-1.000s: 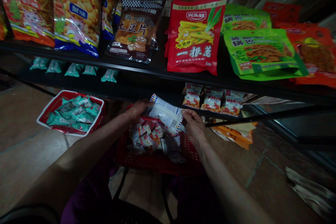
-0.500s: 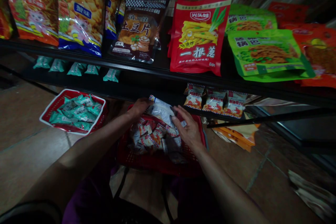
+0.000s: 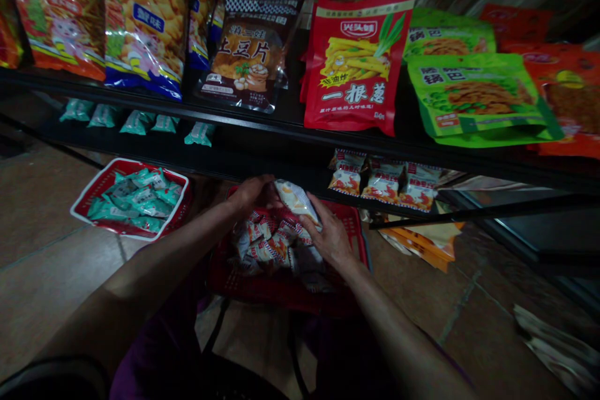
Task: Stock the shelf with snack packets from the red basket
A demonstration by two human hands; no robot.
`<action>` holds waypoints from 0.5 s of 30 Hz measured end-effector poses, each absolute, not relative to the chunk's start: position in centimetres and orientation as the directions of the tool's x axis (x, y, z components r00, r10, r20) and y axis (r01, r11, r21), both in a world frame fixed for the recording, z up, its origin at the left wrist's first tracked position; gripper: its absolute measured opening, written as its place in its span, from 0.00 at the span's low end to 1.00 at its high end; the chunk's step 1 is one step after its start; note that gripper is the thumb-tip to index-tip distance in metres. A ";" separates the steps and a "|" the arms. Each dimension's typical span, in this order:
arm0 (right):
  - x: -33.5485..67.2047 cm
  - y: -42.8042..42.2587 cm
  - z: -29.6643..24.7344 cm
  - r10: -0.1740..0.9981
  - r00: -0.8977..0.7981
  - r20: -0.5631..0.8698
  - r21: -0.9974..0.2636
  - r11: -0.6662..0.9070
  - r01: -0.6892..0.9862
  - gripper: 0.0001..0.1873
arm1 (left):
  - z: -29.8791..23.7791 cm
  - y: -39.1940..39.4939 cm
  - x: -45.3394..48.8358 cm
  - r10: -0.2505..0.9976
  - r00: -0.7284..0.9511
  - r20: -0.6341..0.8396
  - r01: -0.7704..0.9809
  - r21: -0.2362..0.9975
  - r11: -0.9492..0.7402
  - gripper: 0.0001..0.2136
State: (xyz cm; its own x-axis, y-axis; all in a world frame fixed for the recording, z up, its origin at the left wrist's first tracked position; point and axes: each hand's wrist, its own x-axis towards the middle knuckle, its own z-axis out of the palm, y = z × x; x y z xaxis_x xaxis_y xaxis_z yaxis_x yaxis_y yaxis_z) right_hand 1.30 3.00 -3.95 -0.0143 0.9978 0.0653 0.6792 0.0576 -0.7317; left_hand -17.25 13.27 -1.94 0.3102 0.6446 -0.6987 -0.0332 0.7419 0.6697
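A small white snack packet (image 3: 296, 200) is held between my two hands, just above the back part of a red plastic basket (image 3: 262, 290). My left hand (image 3: 254, 192) is closed at the packet's left end, with its fingertips in shadow. From the right, my right hand (image 3: 332, 234) grips the other end between thumb and fingers. Several small white, red and orange snack packets (image 3: 272, 247) lie heaped in the basket below.
Over the basket runs a black shelf (image 3: 262, 122) with large snack bags. On the lower shelf (image 3: 234, 159) stand teal packets (image 3: 135, 122) at left and white-orange packets (image 3: 383, 180) at right. A second basket (image 3: 80, 200) holds teal packets. Orange packaging (image 3: 429, 244) lies at right.
The packet has been turned over in my hands, from its pale printed side to a side with yellow-orange showing. My right hand has closed further and shifted slightly left and down.
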 end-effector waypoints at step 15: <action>0.3 3.9 -2.8 0.829 0.147 -0.539 -0.777 -0.422 -0.468 0.21 | -3.5 12.2 -17.6 0.676 0.461 -0.574 0.096 0.790 0.605 0.13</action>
State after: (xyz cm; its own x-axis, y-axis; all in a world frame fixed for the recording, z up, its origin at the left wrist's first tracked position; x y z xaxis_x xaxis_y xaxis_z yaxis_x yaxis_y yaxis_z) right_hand 0.28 3.86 -2.76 0.1475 0.8293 -0.5390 -0.4676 -0.4218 -0.7768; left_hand -17.59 12.21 -3.53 0.4615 0.6763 -0.5741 0.0957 0.6054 0.7901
